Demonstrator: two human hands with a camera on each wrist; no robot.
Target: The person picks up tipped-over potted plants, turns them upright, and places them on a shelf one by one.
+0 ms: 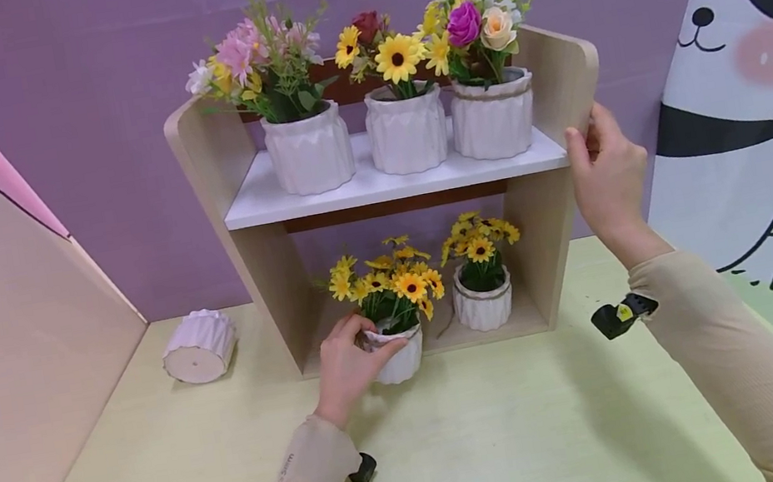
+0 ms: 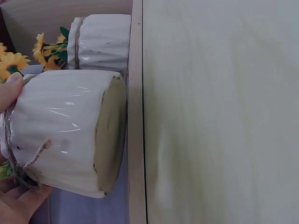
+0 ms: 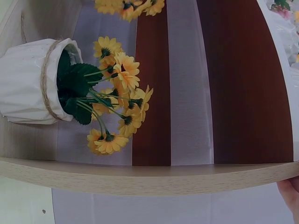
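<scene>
My left hand holds a white ceramic flower pot of yellow daisy-like flowers by its rim. The pot is at the front edge of the lower compartment of a two-tier wooden shelf. In the left wrist view its unglazed base shows, raised off the board, and a twine bow hangs at the rim. With thumb and fingers my right hand grips the edge of the shelf's right side panel. A second twine-tied pot of yellow flowers stands upright inside, to the right.
On the upper board stand a pot with pink flowers, a pot with sunflowers and a pot with mixed roses. Another white pot lies on its side on the table, left of the shelf.
</scene>
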